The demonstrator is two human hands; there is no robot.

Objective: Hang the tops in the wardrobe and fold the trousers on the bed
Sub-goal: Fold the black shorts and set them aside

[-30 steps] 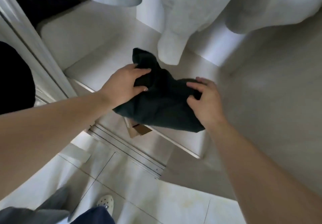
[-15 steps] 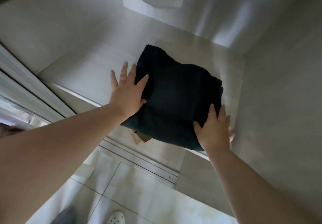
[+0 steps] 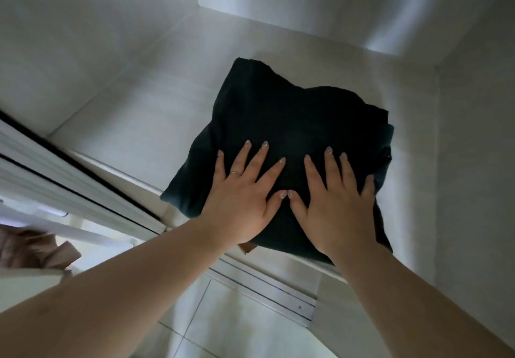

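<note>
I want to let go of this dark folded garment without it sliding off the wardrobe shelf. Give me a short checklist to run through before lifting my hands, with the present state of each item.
1. Left hand flat on the folded dark garment: ok, fingers straight and spread.
2. Right hand flat on it: ok, beside the left, thumbs nearly touching.
3. Garment fully on the wardrobe shelf: not ok, its near edge overhangs the shelf's front lip.
4. Fold holding its shape: ok, roughly square, though the far edge is uneven.
5. Room behind to push it deeper: ok, bare shelf shows beyond it.
6. Brown tag under the near edge tucked away: not ok, it pokes out.
</note>
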